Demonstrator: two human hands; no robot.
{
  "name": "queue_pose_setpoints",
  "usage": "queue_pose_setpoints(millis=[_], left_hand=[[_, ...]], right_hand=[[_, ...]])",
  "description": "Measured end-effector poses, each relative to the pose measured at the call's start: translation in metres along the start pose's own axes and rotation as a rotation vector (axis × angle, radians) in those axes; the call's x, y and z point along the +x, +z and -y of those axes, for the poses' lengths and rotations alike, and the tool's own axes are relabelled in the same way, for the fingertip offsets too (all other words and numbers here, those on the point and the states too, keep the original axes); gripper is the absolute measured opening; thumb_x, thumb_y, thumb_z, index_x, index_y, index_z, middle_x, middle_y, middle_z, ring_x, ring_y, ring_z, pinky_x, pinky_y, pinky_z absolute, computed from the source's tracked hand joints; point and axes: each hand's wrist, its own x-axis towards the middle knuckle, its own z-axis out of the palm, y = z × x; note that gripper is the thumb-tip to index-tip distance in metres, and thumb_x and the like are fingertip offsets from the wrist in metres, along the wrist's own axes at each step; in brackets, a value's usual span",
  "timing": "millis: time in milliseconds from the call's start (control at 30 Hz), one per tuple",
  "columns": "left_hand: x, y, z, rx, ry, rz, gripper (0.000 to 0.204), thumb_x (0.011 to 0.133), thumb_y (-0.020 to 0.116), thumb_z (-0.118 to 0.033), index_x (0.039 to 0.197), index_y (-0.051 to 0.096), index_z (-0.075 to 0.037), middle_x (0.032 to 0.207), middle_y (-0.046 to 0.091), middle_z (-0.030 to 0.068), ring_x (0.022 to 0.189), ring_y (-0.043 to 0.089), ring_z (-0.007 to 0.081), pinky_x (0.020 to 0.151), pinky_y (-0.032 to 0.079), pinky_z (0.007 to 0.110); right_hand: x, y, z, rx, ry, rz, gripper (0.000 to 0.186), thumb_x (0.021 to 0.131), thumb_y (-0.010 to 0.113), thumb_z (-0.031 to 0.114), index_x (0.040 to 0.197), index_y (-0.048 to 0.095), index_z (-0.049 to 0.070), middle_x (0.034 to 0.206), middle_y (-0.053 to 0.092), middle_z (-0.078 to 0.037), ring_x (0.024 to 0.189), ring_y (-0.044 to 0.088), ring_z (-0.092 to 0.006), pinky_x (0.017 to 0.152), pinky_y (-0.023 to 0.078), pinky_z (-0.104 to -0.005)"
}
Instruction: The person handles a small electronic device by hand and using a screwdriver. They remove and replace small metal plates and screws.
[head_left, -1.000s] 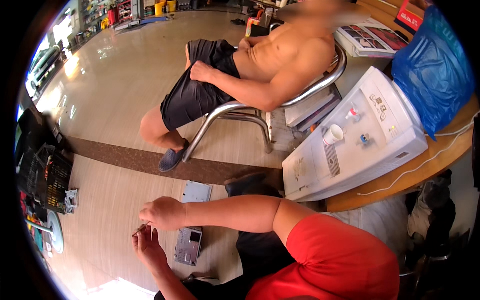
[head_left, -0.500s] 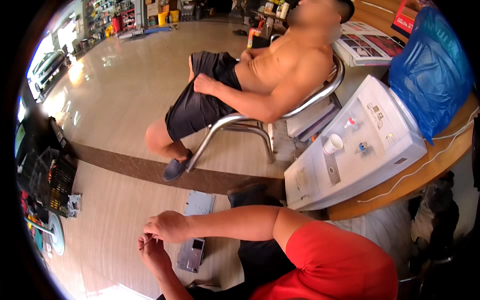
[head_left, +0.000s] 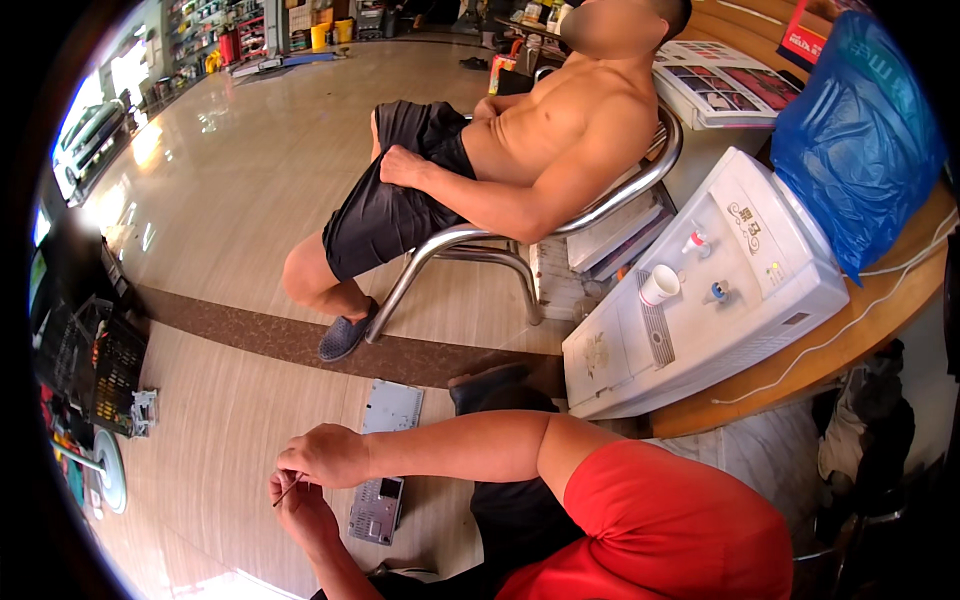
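My two hands meet at the lower left, fingertips together. A thin dark stick-like piece (head_left: pixel 287 491) slants out between them, its kind too small to tell. My right hand (head_left: pixel 325 455) is closed, its fingertips pinching at the piece's upper end. Just below, my left hand (head_left: pixel 305 517) has its fingers closed around the same piece. A small light bit shows between the fingertips, but I cannot make it out. Beneath my right forearm, a silver metal unit with a dark square (head_left: pixel 376 510) lies on the floor. A flat grey metal panel (head_left: pixel 393 405) lies just beyond the forearm.
Opposite me a person (head_left: pixel 570 130) sits in a metal-framed chair (head_left: pixel 440 240). At the right stand a white water dispenser (head_left: pixel 700 290) with a paper cup (head_left: pixel 659 286) on it, and a blue plastic bag (head_left: pixel 850 140). A black crate (head_left: pixel 120 370) stands at the left.
The view has shifted slightly, so everything sits a little further left. My hands stay together, and the thin piece is still between them.
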Motion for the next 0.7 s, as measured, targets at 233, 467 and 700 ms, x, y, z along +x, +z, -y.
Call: queue_pose_setpoints(millis=[233,467,700], left_hand=[[-0.003,0.002,0.000,0.007,0.000,0.009,0.014,0.100,0.048,-0.017,0.100,0.053,-0.004,0.099,0.061,0.0092,0.095,0.060,0.0182,0.085,0.048,0.036],[-0.002,0.002,0.006,0.058,-0.032,0.009,0.016,0.099,0.043,-0.013,0.104,0.052,-0.001,0.104,0.060,0.0122,0.100,0.060,0.0211,0.087,0.048,0.038],[0.000,0.001,0.003,0.147,-0.005,0.029,0.020,0.101,0.043,-0.018,0.107,0.052,-0.001,0.105,0.060,0.0127,0.101,0.060,0.0207,0.088,0.048,0.038]], right_hand=[[0.000,0.004,-0.003,-0.044,-0.054,-0.075,0.008,0.080,0.062,0.014,0.083,0.059,0.007,0.082,0.063,-0.008,0.078,0.065,-0.0281,0.065,0.052,-0.0404],[-0.004,0.003,-0.009,-0.104,-0.085,-0.077,0.006,0.081,0.057,0.013,0.080,0.060,0.007,0.079,0.063,-0.009,0.072,0.066,-0.0292,0.062,0.052,-0.0411],[0.000,-0.001,-0.005,-0.085,-0.033,-0.003,0.012,0.082,0.056,0.015,0.083,0.064,0.006,0.084,0.067,-0.012,0.079,0.067,-0.0292,0.067,0.054,-0.0403]])
